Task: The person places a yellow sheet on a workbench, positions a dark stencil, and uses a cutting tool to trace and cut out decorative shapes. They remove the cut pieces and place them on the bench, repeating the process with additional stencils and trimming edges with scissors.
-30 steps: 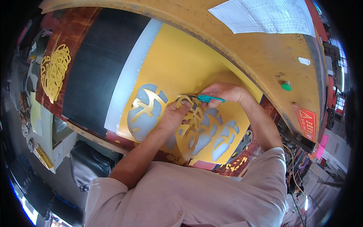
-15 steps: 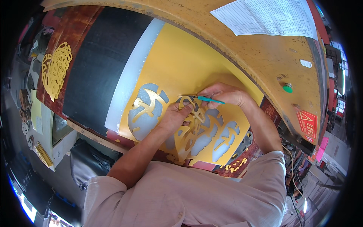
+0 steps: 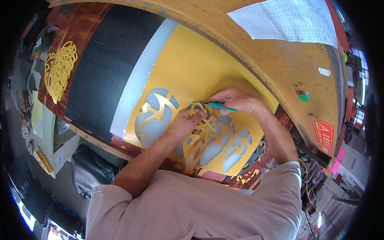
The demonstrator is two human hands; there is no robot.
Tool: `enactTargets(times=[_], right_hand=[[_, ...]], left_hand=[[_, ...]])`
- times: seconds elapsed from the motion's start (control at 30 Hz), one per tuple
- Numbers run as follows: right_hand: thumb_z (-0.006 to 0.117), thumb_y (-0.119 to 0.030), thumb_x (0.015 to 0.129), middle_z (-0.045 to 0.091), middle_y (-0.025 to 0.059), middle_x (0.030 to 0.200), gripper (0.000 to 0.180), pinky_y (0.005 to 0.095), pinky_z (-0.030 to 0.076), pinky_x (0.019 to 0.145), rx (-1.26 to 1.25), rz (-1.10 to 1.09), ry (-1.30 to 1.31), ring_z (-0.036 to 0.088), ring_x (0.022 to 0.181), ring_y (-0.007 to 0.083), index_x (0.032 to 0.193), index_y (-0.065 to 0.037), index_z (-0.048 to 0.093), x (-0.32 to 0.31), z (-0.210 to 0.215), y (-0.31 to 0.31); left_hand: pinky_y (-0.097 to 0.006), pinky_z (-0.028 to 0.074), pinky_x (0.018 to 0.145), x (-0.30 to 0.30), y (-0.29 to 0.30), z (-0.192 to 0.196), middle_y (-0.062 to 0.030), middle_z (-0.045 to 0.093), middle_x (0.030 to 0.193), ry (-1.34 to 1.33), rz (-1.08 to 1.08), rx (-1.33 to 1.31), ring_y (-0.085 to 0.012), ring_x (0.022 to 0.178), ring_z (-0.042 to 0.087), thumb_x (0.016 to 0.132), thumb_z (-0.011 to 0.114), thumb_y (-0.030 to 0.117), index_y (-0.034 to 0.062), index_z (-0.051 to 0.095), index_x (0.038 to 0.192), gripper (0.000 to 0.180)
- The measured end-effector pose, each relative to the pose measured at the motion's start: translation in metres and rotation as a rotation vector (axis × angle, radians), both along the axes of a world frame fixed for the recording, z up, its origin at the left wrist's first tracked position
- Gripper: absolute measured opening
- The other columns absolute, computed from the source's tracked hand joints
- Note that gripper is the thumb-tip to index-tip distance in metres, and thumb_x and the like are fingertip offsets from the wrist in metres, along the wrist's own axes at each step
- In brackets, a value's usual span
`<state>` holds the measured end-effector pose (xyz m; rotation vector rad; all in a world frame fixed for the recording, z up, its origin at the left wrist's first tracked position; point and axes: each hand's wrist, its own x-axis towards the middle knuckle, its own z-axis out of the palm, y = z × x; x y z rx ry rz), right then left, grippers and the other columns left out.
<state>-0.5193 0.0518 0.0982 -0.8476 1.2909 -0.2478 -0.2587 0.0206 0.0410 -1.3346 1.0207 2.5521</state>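
Note:
My left hand (image 3: 184, 125) is closed on a yellow openwork cut-out piece (image 3: 193, 154), pinching its upper end between thumb and fingers. My right hand (image 3: 237, 99) grips a slim teal-handled tool (image 3: 221, 106); its thin dark tip points left, at the top of that piece. The tip is too small to tell its kind. Beneath both hands lies a large yellow sheet (image 3: 200, 56) with several curved openings, through which a grey surface (image 3: 150, 127) shows. Part of the cut-out piece is hidden by my left hand.
A heap of yellow openwork pieces (image 3: 60, 74) rests on the reddish-brown table at the far left, beside a black mat (image 3: 108, 60). Small yellow scraps (image 3: 248, 176) lie at the near right. A yellow machine beam (image 3: 276, 60) with a green button (image 3: 304, 96) arches along the far side.
Both hands stay nearly in place, still holding the piece and the tool. The tool has shifted very slightly left, and the whole view has moved a little.

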Motion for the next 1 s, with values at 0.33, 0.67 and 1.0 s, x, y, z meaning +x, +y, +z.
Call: enactTargets(times=[0.33, 0.67, 1.0], right_hand=[[0.073, -0.015, 0.081, 0.074, 0.0046, 0.109, 0.061, 0.0300, 0.052, 0.090, 0.022, 0.032, -0.017, 0.065, 0.099, 0.0130, 0.139, 0.000, 0.068, 0.005, 0.002, -0.007], [0.072, -0.016, 0.081, 0.073, 0.0014, 0.099, 0.058, 0.0279, 0.051, 0.083, 0.036, 0.117, -0.019, 0.063, 0.091, 0.0101, 0.138, -0.003, 0.071, 0.006, -0.001, -0.020], [0.071, -0.017, 0.083, 0.072, 0.0004, 0.092, 0.052, 0.0277, 0.049, 0.077, 0.032, 0.274, 0.095, 0.062, 0.086, 0.0092, 0.134, -0.005, 0.073, 0.010, 0.006, -0.033]], left_hand=[[-0.031, 0.061, 0.073, 0.002, 0.001, -0.003, -0.0008, 0.072, 0.105, 0.028, -0.011, -0.006, -0.0120, 0.094, 0.069, 0.107, 0.065, 0.033, 0.0091, 0.073, 0.116, 0.027], [-0.031, 0.059, 0.072, 0.003, 0.004, -0.006, 0.0039, 0.073, 0.102, 0.035, 0.038, 0.008, -0.0087, 0.095, 0.070, 0.104, 0.068, 0.034, 0.0149, 0.075, 0.109, 0.021], [-0.031, 0.062, 0.066, -0.003, 0.021, -0.007, -0.0021, 0.072, 0.095, 0.030, 0.193, -0.036, -0.0118, 0.079, 0.070, 0.106, 0.062, 0.027, 0.0053, 0.072, 0.111, 0.025]])
